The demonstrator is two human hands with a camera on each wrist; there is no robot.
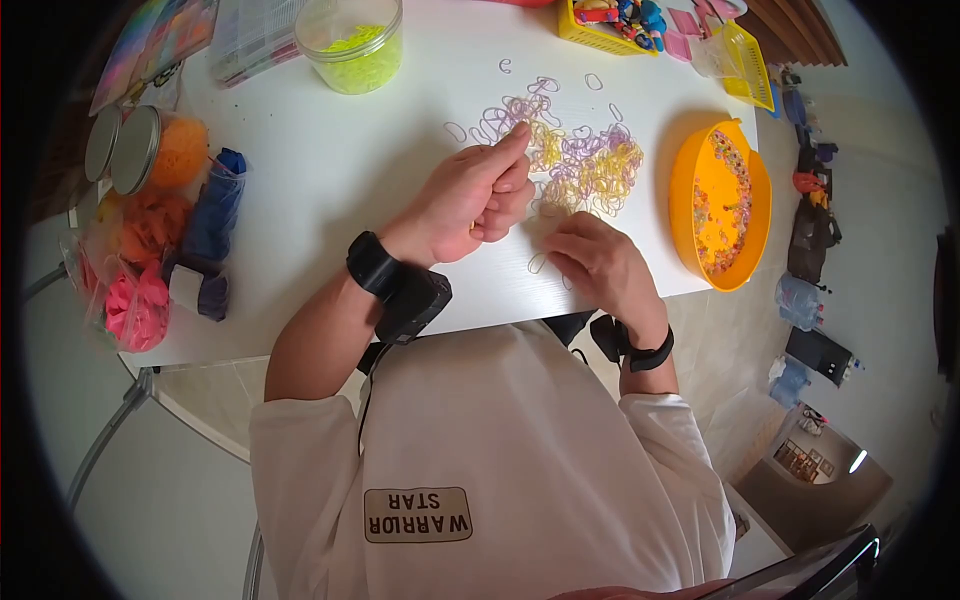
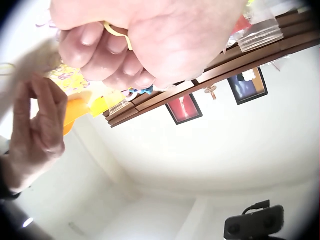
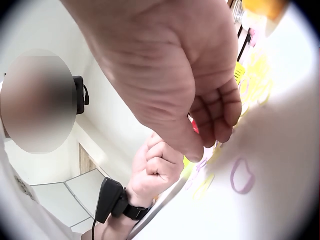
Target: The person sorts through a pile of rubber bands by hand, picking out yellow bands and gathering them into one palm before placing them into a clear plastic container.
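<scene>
I have the left hand [image 1: 478, 198] curled round a yellow band [image 2: 118, 34], which shows between its palm and fingertips; my right hand [image 1: 603, 262] bends at the near edge of the loose band pile [image 1: 598, 178], whether pinching one I cannot tell.

This looks like a room in a home, set up for crafts. Framed pictures [image 2: 183, 108] hang on a pale wall [image 2: 215, 120], and the floor [image 1: 715, 372] is tiled. Off to one side are bluish jugs [image 1: 798, 302] and a dark bag [image 1: 812, 240]; beyond, an opening [image 1: 815, 450] gives onto another lit room. The white table [image 1: 285, 190] has hobby stuff on it — small loops [image 1: 575, 190], a jar [image 1: 375, 53] of green bits, bright bagged material [image 1: 155, 228], toys [image 1: 640, 22] in a yellow basket [image 1: 595, 36].
</scene>
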